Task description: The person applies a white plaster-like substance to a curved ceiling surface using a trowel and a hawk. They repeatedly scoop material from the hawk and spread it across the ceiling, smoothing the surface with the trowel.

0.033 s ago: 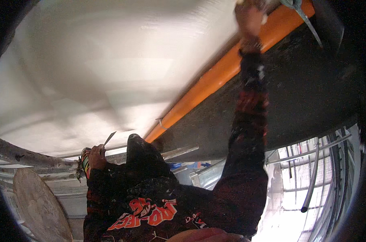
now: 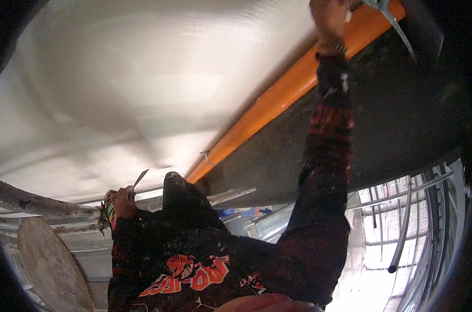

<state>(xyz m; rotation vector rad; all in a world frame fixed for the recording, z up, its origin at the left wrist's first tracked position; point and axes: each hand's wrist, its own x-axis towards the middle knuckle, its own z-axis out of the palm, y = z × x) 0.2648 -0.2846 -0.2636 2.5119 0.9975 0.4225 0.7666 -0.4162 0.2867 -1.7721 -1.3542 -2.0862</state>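
Note:
My right arm reaches far up to the top edge. My right hand [image 2: 329, 20] is blurred and partly cut off there, beside an orange pipe [image 2: 283, 93] and over a broad whitish surface [image 2: 163, 88]. Its fingers look curled, but what is in them cannot be made out. Down at the left, my left hand [image 2: 125, 202] is closed on a thin flat blade, like a putty knife [image 2: 141, 178], which points up and to the right. Against the outer side of this hand is a multicoloured striped thing [image 2: 110, 208], its kind unclear.
Dark rough material [image 2: 381, 114] lies right of the pipe, and a thin tie [image 2: 209, 158] circles the pipe's lower part. A grey strap-like piece [image 2: 397, 31] hangs at the upper right. A rounded board [image 2: 51, 262] and a grey beam [image 2: 38, 200] stand at the left.
My right hand and forearm have shifted slightly to the right and upward. My left hand and the blade stay in nearly the same place.

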